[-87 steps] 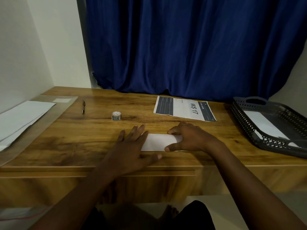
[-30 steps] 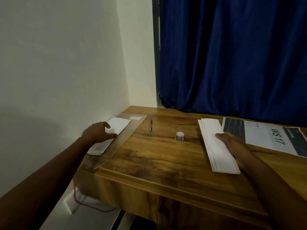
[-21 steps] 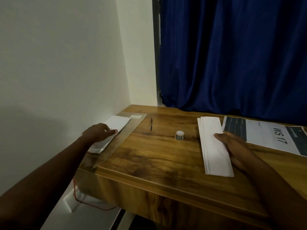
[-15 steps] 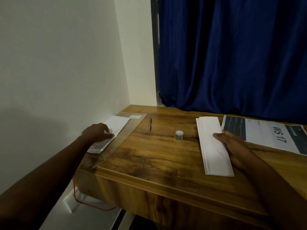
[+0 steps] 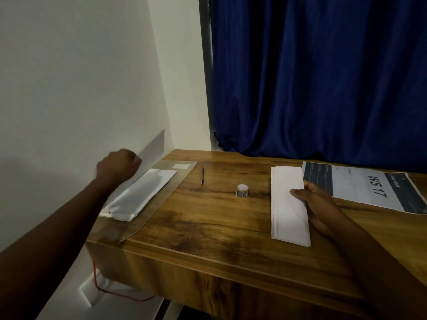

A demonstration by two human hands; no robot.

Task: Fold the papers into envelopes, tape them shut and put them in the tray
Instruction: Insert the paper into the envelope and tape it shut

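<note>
With the tape roll (image 5: 242, 190) as landmark, the left hand (image 5: 119, 165), far to its left, has just lifted a fresh sheet (image 5: 153, 145) off the paper stack (image 5: 141, 194), pinching it closed-fisted, while the right hand (image 5: 320, 204) presses flat on the folded envelope (image 5: 287, 202) to its right, untaped.

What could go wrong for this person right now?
The left hand is lifting one sheet off the stack near the desk's left edge; the stack could slide off. The right hand only rests on the folded paper, so it may shift or unfold.
</note>
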